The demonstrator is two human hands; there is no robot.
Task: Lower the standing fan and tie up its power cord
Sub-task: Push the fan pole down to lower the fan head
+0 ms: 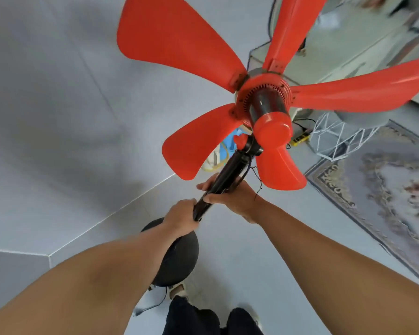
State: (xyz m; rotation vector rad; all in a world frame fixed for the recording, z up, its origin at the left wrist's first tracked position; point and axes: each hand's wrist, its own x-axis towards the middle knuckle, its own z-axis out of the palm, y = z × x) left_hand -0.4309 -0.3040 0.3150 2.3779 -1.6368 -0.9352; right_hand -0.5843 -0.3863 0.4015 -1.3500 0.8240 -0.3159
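Note:
A standing fan with several bare orange-red blades [177,44] and an orange motor housing [269,112] fills the upper middle of the view. Its black pole [230,172] runs down to a round black base [179,259] on the floor. My right hand [230,197] is wrapped around the upper pole just under the head. My left hand [182,217] grips the pole lower down. A thin black cord [258,180] hangs off the neck beside my right wrist. More cord [155,304] trails on the floor near the base.
A white wall [58,117] stands close on the left. A patterned rug [385,189] lies at right, with a white wire-frame stand [336,141] and a yellow power strip [300,137] beyond the fan. My feet [213,317] are at the bottom edge, beside the base.

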